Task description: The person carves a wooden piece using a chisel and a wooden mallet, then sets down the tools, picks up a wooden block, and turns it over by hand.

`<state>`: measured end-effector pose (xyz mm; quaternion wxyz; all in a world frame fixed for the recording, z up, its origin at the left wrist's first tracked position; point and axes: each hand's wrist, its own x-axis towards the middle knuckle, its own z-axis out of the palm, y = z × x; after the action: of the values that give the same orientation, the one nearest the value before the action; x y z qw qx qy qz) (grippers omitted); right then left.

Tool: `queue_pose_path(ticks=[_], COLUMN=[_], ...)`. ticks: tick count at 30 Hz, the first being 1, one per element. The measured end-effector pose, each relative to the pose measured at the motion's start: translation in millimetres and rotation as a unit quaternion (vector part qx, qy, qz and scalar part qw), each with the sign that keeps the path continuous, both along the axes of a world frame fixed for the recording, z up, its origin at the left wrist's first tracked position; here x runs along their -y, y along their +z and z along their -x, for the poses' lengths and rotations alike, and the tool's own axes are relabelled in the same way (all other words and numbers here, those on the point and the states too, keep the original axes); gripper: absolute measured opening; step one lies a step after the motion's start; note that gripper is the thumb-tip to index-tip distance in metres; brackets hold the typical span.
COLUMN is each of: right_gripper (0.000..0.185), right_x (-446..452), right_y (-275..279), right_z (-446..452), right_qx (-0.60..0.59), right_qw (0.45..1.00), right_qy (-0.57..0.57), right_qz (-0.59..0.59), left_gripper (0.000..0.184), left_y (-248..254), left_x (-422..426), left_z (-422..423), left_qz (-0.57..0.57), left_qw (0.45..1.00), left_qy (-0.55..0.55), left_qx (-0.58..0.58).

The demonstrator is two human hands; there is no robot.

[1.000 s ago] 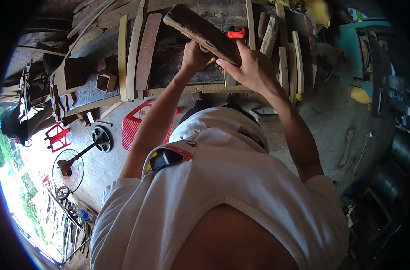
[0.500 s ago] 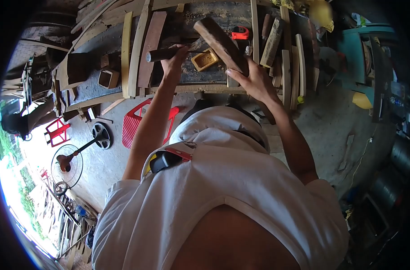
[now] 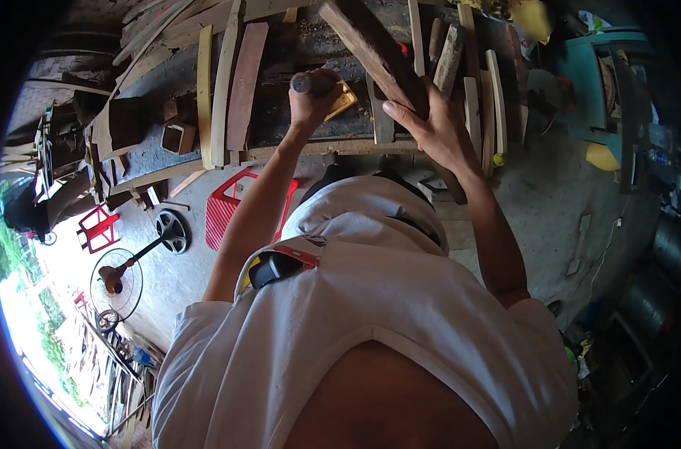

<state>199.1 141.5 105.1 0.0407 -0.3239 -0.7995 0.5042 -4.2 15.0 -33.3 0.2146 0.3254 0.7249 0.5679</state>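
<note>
My left hand (image 3: 309,112) is wrapped round the dark round handle of a chisel (image 3: 303,82), whose butt end faces up toward me. Its blade is hidden behind the hand. Just right of that fist, a small yellowish wooden box (image 3: 345,102) with a hollowed middle lies on the workbench, partly covered by the fingers. My right hand (image 3: 441,133) grips the lower end of a thick, rough wooden block (image 3: 374,54). The block slants up and to the left above the bench, apart from the chisel handle.
Wooden strips (image 3: 244,90) lie across the bench left of my hands, and more boards (image 3: 492,97) are on the right. Another hollow wooden box (image 3: 178,138) sits farther left. Below the bench edge stands a red plastic stool (image 3: 224,217); a fan (image 3: 116,280) is on the floor.
My left hand has moved right to the small box and turned the chisel from lying sideways to butt end up. My right hand and the wooden block have shifted slightly right.
</note>
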Motion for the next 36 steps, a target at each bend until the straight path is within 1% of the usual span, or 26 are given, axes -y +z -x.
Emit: queue_pose_path(ticks=[2,3,5,6,7,9,10,11,12,13,14,15,17,18,19,21,22,23,25,26,27,29,32,33,35,36], right_gripper=[0.059,0.059,0.051,0.057,0.057,0.052,0.055,0.055,0.055,0.055,0.057,0.057,0.059,0.060,0.060,0.060,0.061,0.061,0.063,0.064,0.064,0.064,0.064,0.064,0.063,0.063], right_x=[8.0,10.2,13.3,16.2,15.9,10.1,4.2,3.1,4.6,5.2,5.7,7.2,5.5,1.1,-4.6,-8.4,-7.8,-8.5,-9.7,-11.0,-13.1,-14.9,-15.2,-15.1,-13.8,-12.7], right_y=[14.2,20.4,29.2,26.0,18.1,6.1,7.0,7.6,10.5,11.7,0.3,-1.5,-0.9,3.4,-1.6,-17.1,-19.6,-19.8,-14.7,-21.4,-22.0,-23.2,-33.8,-33.3,-29.0,-21.9], right_z=[9.1,13.8,22.1,22.3,22.6,23.7,23.3,24.0,23.0,22.3,27.4,27.5,24.7,24.3,24.7,23.9,21.5,18.4,12.9,9.4,5.8,-2.4,-6.0,-5.4,-6.0,-5.1], right_qx=[-0.171,-0.170,-0.244,-0.204,-0.205,-0.020,-0.011,-0.011,-0.052,-0.093,-0.216,-0.217,-0.005,0.020,0.018,-0.078,-0.071,-0.071,-0.053,-0.088,-0.087,-0.022,-0.062,-0.061,-0.035,-0.034], right_qw=[0.982,0.982,0.961,0.966,0.966,0.955,0.959,0.959,0.967,0.971,0.952,0.953,0.972,0.974,0.973,0.984,0.990,0.990,0.998,0.996,0.996,1.000,0.998,0.998,0.999,0.999], right_qy=[-0.019,-0.020,-0.009,-0.006,-0.005,0.100,0.121,0.124,0.095,0.064,0.032,0.033,0.080,0.093,0.092,0.071,0.045,0.047,0.005,0.000,-0.004,-0.012,-0.018,-0.019,-0.020,-0.021], right_qz=[-0.080,-0.079,-0.133,-0.156,-0.157,-0.279,-0.255,-0.255,-0.232,-0.210,-0.212,-0.211,-0.222,-0.207,-0.210,-0.146,-0.109,-0.109,0.027,0.001,0.000,0.011,0.002,0.002,0.014,0.014], left_gripper=[0.017,0.017,0.021,0.025,0.025,0.028,0.028,0.029,0.031,0.032,0.031,0.030,0.030,0.030,0.030,0.027,0.019,0.012,0.011,0.012,0.012,0.012,0.012,0.011,0.013,0.014], left_y=[1.1,-1.6,-5.7,1.1,-4.0,-3.7,-4.1,-5.6,-1.9,2.2,7.0,10.1,2.9,-3.4,-10.7,-16.9,-15.9,-16.4,-11.1,-13.0,-7.1,3.3,2.7,0.0,-12.2,-14.2], left_x=[-6.6,-10.5,-19.0,-19.7,-22.3,-24.6,-27.7,-29.2,-28.1,-28.7,-29.2,-28.1,-25.4,-24.3,-22.6,-11.5,-6.6,-1.5,15.3,19.1,16.9,17.8,12.3,8.7,1.1,-1.4], left_z=[-4.2,-7.7,-14.1,-18.0,-17.2,-19.7,-16.4,-14.1,-17.4,-18.1,-20.3,-21.9,-21.1,-19.3,-12.4,4.9,12.0,12.3,27.0,32.7,30.4,21.9,12.7,9.8,5.4,4.1], left_qz=[-0.003,-0.002,-0.040,-0.011,-0.023,0.067,0.066,0.039,0.015,0.108,0.083,0.058,0.037,0.015,0.012,0.064,0.024,-0.030,-0.026,-0.010,-0.010,-0.037,-0.006,0.014,-0.006,-0.003], left_qw=[0.992,0.992,0.993,0.991,0.993,0.979,0.979,0.985,0.991,0.979,0.984,0.988,0.989,0.989,0.988,0.986,0.996,0.999,0.996,0.996,0.996,0.995,0.997,0.998,0.997,1.000], left_qy=[-0.014,-0.015,-0.008,-0.008,-0.026,-0.030,-0.027,-0.031,-0.037,-0.045,-0.035,-0.027,-0.016,-0.005,-0.006,-0.032,-0.052,-0.017,-0.015,-0.008,-0.012,0.008,-0.011,-0.018,-0.012,-0.014], left_qx=[-0.123,-0.123,-0.113,-0.130,-0.115,-0.191,-0.193,-0.163,-0.129,-0.165,-0.151,-0.138,-0.144,-0.149,-0.152,-0.151,-0.071,0.039,0.083,0.089,0.090,0.093,0.076,0.058,0.072,-0.007])
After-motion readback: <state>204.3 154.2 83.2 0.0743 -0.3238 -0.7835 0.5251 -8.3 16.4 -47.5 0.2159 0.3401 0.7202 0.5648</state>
